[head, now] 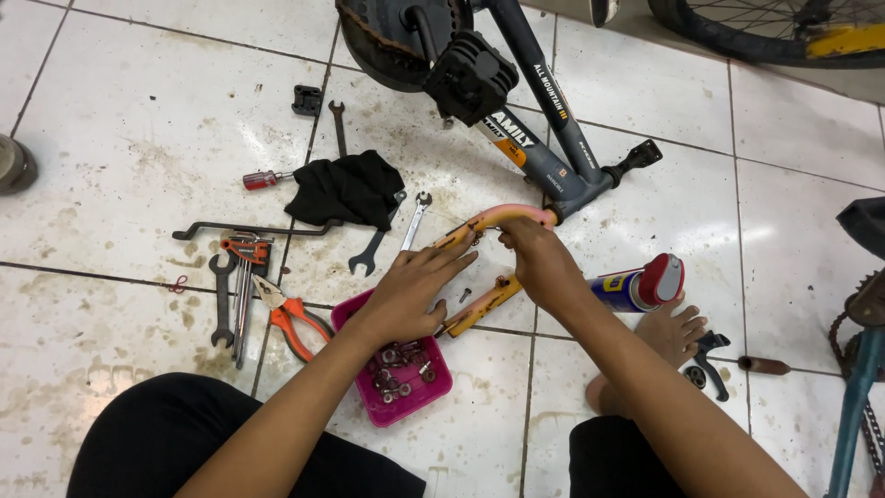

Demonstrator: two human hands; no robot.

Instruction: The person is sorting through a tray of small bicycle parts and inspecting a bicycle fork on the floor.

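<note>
An upturned grey bicycle frame lies on the tiled floor with a yellow-pink fork sticking out towards me. My left hand rests on the fork's near leg, fingers stretched along the upper leg. My right hand grips the fork near its crown, fingers curled around the tube. A pink tray with several nuts and bolts sits just under my left wrist.
Spanners, a black rag, a red-handled screwdriver, hex keys and orange pliers lie to the left. A spray can lies by my bare foot. Another wheel and a blue bicycle stand to the right.
</note>
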